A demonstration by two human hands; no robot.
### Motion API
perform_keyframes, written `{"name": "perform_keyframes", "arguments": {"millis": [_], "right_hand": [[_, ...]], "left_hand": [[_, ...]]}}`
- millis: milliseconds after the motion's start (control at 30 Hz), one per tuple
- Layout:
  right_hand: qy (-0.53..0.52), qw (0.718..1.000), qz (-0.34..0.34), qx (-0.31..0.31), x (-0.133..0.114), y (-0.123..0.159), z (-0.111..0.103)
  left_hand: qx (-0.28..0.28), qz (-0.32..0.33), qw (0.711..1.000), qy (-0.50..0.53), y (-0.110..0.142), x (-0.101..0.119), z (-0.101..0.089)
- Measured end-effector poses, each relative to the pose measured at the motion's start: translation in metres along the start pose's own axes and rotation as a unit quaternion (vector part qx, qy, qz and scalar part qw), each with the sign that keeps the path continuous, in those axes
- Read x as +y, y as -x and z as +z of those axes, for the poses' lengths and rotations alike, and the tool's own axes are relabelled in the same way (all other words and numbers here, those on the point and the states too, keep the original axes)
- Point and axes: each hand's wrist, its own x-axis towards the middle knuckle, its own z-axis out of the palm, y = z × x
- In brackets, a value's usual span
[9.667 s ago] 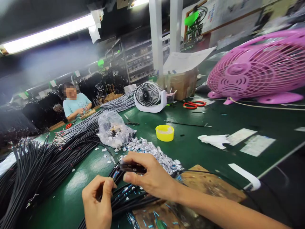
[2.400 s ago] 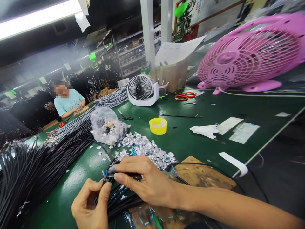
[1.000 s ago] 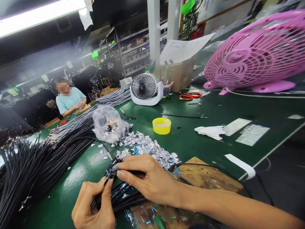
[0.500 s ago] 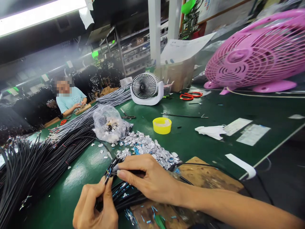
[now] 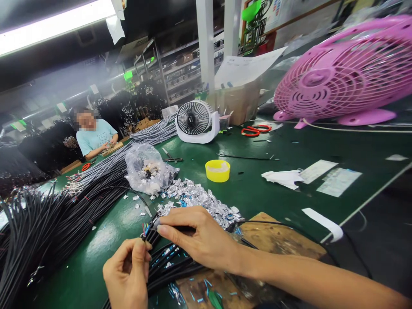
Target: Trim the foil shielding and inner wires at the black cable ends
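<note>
My left hand (image 5: 127, 272) is closed in a pinch on a black cable, whose stripped end shows thin coloured wires (image 5: 145, 229) fanning up past the fingertips. Just right of those wires, my right hand (image 5: 204, 240) has thumb and forefinger pressed together; a grey cover sits on the forefinger tip. What lies between these fingers, if anything, cannot be made out. Beneath both hands lies a bundle of black cables (image 5: 174, 274) strewn with blue scraps. A heap of silvery foil scraps (image 5: 206, 201) is just beyond the right hand.
A worn wooden board (image 5: 277, 236) lies under my right forearm. Beyond stand a plastic bag of scraps (image 5: 148, 169), a yellow round container (image 5: 218, 171), a white fan (image 5: 196, 122), red-handled scissors (image 5: 255, 130) and a pink fan (image 5: 337, 77). Long black cables (image 5: 80, 210) fill the left; a person (image 5: 96, 135) sits beyond.
My left hand has drawn slightly down and away from the right fingertips, and the coloured wires now show spread at the cable end. My right hand has hardly moved.
</note>
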Motion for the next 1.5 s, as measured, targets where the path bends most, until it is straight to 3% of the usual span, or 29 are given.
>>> {"name": "perform_keyframes", "arguments": {"millis": [133, 233, 333, 500, 600, 700, 867, 900, 967, 1067, 1100, 1167, 1233, 1267, 1367, 1433, 1500], "right_hand": [[-0.081, 0.996, 0.032, 0.006, -0.001, -0.005, -0.003], [-0.113, 0.992, 0.033, -0.048, 0.001, -0.008, -0.002], [-0.083, 0.993, -0.027, -0.074, 0.002, -0.009, -0.001], [0.003, 0.992, -0.123, -0.004, 0.004, -0.006, 0.001], [-0.111, 0.990, -0.058, -0.061, 0.004, -0.009, 0.002], [-0.230, 0.965, 0.022, -0.127, 0.003, -0.013, 0.003], [-0.030, 0.993, -0.115, -0.014, 0.002, -0.012, 0.005], [-0.035, 0.994, -0.106, -0.013, 0.002, -0.012, 0.007], [-0.147, 0.988, -0.005, -0.051, 0.002, -0.012, 0.008], [-0.372, 0.905, 0.189, -0.086, 0.003, -0.018, 0.004], [-0.417, 0.879, 0.223, -0.064, 0.004, -0.021, 0.000], [-0.448, 0.866, 0.220, 0.044, 0.005, -0.026, -0.009], [-0.415, 0.878, 0.189, 0.146, 0.004, -0.028, -0.015], [-0.377, 0.893, 0.179, 0.167, 0.004, -0.028, -0.015], [-0.247, 0.960, 0.121, 0.057, 0.000, -0.022, -0.008], [-0.190, 0.978, 0.085, -0.004, -0.001, -0.016, -0.003], [-0.156, 0.985, 0.067, -0.019, -0.001, -0.013, 0.000]], "left_hand": [[0.010, -0.035, 0.998, 0.043, 0.000, 0.006, 0.002], [0.055, -0.025, 0.994, 0.086, -0.001, 0.019, 0.006], [0.037, -0.069, 0.987, 0.141, -0.001, 0.026, 0.009], [-0.007, -0.172, 0.964, 0.204, 0.000, 0.025, 0.013], [-0.036, -0.203, 0.949, 0.240, -0.001, 0.022, 0.014], [-0.048, -0.224, 0.935, 0.271, -0.002, 0.021, 0.015], [-0.047, -0.249, 0.925, 0.282, 0.000, 0.023, 0.018], [-0.046, -0.250, 0.926, 0.280, 0.001, 0.023, 0.018], [-0.041, -0.247, 0.929, 0.272, 0.001, 0.024, 0.018], [-0.025, -0.240, 0.936, 0.258, 0.001, 0.025, 0.017], [-0.020, -0.239, 0.937, 0.253, 0.001, 0.025, 0.017], [-0.012, -0.240, 0.939, 0.247, 0.001, 0.024, 0.017], [-0.010, -0.240, 0.940, 0.243, 0.001, 0.024, 0.017], [-0.009, -0.240, 0.941, 0.240, 0.001, 0.023, 0.017], [-0.002, -0.239, 0.944, 0.229, 0.000, 0.021, 0.015], [0.002, -0.236, 0.945, 0.227, 0.000, 0.020, 0.014], [0.003, -0.234, 0.945, 0.228, 0.000, 0.020, 0.014]]}}
